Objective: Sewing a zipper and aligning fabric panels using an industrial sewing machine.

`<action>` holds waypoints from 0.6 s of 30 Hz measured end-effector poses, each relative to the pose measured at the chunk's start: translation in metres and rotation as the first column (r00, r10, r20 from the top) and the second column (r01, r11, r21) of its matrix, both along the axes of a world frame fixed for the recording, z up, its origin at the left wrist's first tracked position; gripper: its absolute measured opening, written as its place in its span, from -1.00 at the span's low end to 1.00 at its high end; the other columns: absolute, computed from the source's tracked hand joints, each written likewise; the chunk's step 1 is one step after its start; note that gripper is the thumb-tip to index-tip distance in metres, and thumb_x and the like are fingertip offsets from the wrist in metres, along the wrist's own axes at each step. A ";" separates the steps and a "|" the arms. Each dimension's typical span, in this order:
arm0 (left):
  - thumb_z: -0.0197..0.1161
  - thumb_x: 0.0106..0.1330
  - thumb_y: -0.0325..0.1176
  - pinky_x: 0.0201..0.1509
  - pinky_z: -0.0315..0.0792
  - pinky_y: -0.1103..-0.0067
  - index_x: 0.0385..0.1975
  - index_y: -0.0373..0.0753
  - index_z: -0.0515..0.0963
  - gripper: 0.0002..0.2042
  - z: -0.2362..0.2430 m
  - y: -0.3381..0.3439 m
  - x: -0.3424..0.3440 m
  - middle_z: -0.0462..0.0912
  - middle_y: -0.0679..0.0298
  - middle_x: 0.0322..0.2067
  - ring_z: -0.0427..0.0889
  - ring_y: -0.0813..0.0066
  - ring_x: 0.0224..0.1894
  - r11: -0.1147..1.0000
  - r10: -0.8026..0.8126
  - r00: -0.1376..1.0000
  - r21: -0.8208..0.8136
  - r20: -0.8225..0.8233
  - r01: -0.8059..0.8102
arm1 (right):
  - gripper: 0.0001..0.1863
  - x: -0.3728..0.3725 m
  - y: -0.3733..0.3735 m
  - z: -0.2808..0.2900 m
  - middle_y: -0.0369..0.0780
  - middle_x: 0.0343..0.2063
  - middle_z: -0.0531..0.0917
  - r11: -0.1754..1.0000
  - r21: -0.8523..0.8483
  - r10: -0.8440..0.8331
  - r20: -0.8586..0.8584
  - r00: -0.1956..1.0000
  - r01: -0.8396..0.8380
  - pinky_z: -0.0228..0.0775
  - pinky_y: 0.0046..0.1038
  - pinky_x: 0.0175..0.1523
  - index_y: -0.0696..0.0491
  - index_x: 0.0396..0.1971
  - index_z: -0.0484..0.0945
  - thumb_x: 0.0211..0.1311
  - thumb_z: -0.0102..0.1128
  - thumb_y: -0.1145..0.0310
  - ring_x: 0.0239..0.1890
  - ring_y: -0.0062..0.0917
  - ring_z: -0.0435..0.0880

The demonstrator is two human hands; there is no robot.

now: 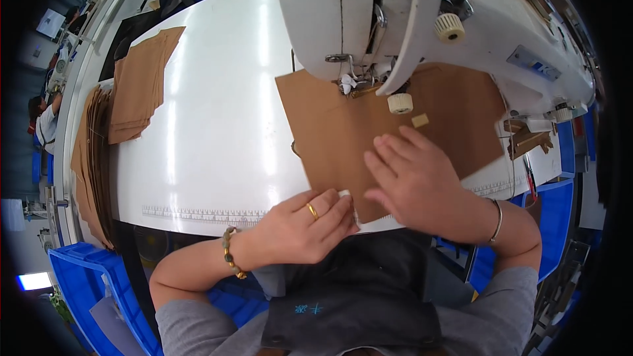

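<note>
A brown fabric panel [336,132] lies on the white table under the sewing machine's [356,20] needle area. My right hand [419,178] rests on its right part, fingers extended and spread, with nothing gripped. A small tan patch [420,120] sits on the fabric just beyond those fingertips. At the panel's near left edge, my left hand [310,224] is closed in a pinch. A small white piece [344,194] shows at its fingertips; the fingers hide most of it, and whether they also grip the fabric edge is unclear.
Stacked brown fabric pieces [145,86] lie at the table's left, beside another stack [92,158] hanging over its edge. A ruler scale [198,214] runs along the near edge. Blue bins [86,264] flank me. Scissors [530,178] lie at the right. A person [46,122] sits far left.
</note>
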State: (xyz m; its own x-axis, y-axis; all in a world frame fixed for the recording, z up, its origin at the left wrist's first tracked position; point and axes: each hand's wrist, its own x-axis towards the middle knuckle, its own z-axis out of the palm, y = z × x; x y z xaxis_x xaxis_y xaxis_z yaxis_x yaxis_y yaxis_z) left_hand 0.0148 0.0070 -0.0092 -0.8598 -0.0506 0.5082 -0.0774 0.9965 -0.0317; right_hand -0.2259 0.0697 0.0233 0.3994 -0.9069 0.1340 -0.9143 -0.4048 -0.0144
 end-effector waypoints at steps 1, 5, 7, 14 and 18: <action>0.51 0.23 -0.23 -0.05 0.66 0.49 -0.29 -0.16 0.77 -0.82 -0.002 0.006 0.006 0.76 0.30 -0.16 0.78 0.38 -0.11 1.000 0.006 1.000 0.019 0.014 -0.006 | -0.42 0.002 0.009 0.003 0.07 0.07 0.69 0.996 0.038 0.083 0.084 0.993 -0.086 0.33 -0.08 0.44 0.30 0.02 0.64 0.12 0.47 0.16 0.24 -0.12 0.62; 0.52 0.23 -0.21 0.12 0.64 0.39 -0.20 -0.17 0.77 -0.77 -0.010 0.016 0.019 0.77 0.29 -0.10 0.77 0.32 0.02 0.998 0.028 0.997 0.057 0.066 -0.032 | -0.39 -0.015 0.019 -0.001 0.10 0.10 0.67 0.967 0.149 0.157 0.287 0.945 -0.206 0.44 -0.14 0.37 0.28 0.04 0.65 0.08 0.50 0.14 0.22 -0.11 0.63; 0.52 0.23 -0.21 0.16 0.63 0.37 -0.18 -0.18 0.77 -0.75 -0.010 0.016 0.020 0.77 0.29 -0.09 0.76 0.31 0.04 0.998 0.040 0.998 0.056 0.046 -0.043 | -0.39 -0.020 0.015 -0.008 0.08 0.10 0.68 0.962 0.084 0.235 0.228 0.945 -0.260 0.49 -0.17 0.33 0.27 0.04 0.65 0.08 0.51 0.15 0.20 -0.12 0.64; 0.54 0.17 -0.16 0.11 0.59 0.40 -0.18 -0.17 0.74 -0.70 -0.001 0.008 0.000 0.75 0.27 -0.11 0.73 0.30 0.03 0.989 0.042 0.993 0.138 0.111 -0.057 | -0.60 -0.018 0.006 -0.008 -0.04 -0.05 0.76 0.933 -0.100 0.358 0.321 0.877 -0.345 0.65 -0.31 0.08 0.22 -0.16 0.69 0.07 0.42 0.25 0.00 -0.26 0.76; 0.53 0.16 -0.13 -0.04 0.52 0.49 -0.20 -0.17 0.73 -0.69 0.005 0.008 -0.005 0.74 0.27 -0.13 0.70 0.33 0.02 0.992 0.075 0.995 0.101 0.069 -0.082 | -0.69 -0.017 0.011 -0.006 -0.06 -0.12 0.77 0.945 -0.158 0.308 0.132 0.942 -0.287 0.67 -0.35 0.00 0.19 -0.26 0.68 0.07 0.38 0.28 -0.06 -0.32 0.79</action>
State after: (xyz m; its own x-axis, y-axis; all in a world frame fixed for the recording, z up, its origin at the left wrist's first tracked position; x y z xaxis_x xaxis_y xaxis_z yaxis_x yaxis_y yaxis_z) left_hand 0.0098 0.0150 -0.0043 -0.8820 -0.1686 0.4401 -0.1564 0.9856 0.0642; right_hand -0.2428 0.0805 0.0174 0.6132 -0.7191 0.3269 -0.7429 -0.6657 -0.0709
